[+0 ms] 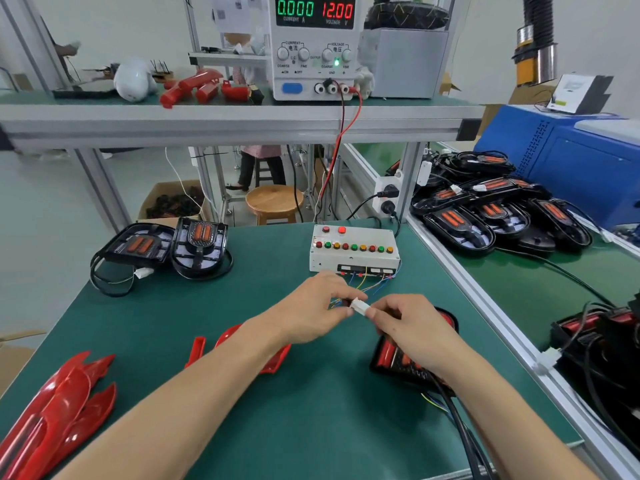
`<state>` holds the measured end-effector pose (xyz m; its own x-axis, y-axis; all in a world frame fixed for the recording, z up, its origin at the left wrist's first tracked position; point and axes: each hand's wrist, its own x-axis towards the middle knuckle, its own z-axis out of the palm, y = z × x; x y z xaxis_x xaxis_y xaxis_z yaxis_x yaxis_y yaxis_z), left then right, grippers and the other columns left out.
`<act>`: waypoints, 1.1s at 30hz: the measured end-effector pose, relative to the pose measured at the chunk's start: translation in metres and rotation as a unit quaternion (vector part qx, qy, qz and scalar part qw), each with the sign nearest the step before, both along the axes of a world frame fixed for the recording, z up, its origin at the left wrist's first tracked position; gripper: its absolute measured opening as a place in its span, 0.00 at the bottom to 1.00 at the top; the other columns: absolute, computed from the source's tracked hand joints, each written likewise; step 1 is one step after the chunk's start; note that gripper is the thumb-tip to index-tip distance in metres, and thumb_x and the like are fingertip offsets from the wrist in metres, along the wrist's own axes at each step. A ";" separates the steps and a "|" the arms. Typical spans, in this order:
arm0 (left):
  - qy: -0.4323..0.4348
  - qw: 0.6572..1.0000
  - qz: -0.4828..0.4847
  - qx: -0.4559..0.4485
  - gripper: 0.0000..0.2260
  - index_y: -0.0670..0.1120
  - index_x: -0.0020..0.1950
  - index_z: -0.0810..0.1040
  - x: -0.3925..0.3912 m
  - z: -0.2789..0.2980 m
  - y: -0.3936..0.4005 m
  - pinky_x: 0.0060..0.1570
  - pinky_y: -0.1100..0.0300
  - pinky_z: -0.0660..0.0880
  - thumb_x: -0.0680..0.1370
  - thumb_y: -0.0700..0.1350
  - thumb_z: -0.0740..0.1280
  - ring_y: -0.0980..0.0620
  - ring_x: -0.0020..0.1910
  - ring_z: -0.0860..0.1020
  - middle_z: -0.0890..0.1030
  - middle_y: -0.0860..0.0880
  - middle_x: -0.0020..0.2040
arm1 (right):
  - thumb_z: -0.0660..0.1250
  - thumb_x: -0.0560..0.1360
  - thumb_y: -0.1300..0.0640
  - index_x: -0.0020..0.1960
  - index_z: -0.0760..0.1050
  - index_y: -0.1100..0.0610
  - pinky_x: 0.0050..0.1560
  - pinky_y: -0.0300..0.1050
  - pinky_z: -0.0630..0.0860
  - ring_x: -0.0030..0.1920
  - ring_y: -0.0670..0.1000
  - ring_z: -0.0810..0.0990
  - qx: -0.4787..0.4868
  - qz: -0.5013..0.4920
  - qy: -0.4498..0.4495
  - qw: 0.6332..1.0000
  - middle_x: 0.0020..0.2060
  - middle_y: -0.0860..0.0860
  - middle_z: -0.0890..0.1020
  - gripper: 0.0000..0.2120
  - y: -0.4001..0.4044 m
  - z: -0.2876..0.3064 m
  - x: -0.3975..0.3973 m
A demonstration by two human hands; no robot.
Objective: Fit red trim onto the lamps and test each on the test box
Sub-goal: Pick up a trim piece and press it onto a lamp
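While both hands meet at the white connector (358, 305), the lamp (401, 362) lies on the counter (311, 410) under the right wrist.
Left hand (313, 306) and right hand (408, 323) each pinch 1 connector half with curled fingers; whether the halves are mated cannot be told. Risk: skewed insertion could bend pins or strain the thin wires to the test box (353, 249). The cardboard box (176, 202) behind holds dark parts. Red trim (59, 410) waits at left.

Bare green mat (304, 420) lies open in the lower centre of the frame. Red trim pieces (59, 410) block the lower left, two black lamps (166, 247) the centre left, the test box (353, 249) and its thin wires (367, 285) upper centre, an aluminium rail (485, 299) the right.
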<state>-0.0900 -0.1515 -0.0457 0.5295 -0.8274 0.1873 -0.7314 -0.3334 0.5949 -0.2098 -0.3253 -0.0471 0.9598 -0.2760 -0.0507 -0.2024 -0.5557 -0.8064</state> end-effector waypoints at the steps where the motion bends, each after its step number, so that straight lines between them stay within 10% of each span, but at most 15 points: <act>1: -0.009 1.000 -0.005 -0.001 0.14 0.50 0.66 0.83 0.001 0.000 0.000 0.60 0.65 0.65 0.80 0.42 0.70 0.56 0.56 0.71 0.77 0.56 0.47 | 0.68 0.80 0.46 0.38 0.80 0.52 0.24 0.36 0.65 0.23 0.44 0.64 -0.005 0.000 -0.003 1.000 0.23 0.43 0.73 0.16 0.000 0.000 0.000; 13: -0.227 0.946 -0.210 0.096 0.08 0.39 0.52 0.83 0.008 0.016 0.005 0.57 0.42 0.76 0.80 0.43 0.69 0.43 0.52 0.76 0.83 0.43 0.41 | 0.67 0.81 0.54 0.43 0.80 0.58 0.31 0.39 0.75 0.28 0.47 0.80 0.059 0.043 0.046 0.996 0.33 0.51 0.86 0.11 0.007 0.000 -0.007; 33: -0.302 0.922 -0.231 0.078 0.11 0.38 0.55 0.83 0.011 0.016 0.021 0.58 0.48 0.76 0.83 0.45 0.66 0.42 0.57 0.78 0.84 0.43 0.49 | 0.68 0.81 0.56 0.42 0.81 0.60 0.35 0.41 0.81 0.31 0.50 0.84 0.089 0.019 0.025 0.996 0.33 0.54 0.86 0.11 0.028 0.004 -0.019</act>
<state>-0.0787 -0.1307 -0.0298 -0.0480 -0.9803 0.1914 -0.9988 0.0496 0.0037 -0.2285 -0.2977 -0.0435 0.9645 -0.2218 -0.1436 -0.2263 -0.4130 -0.8822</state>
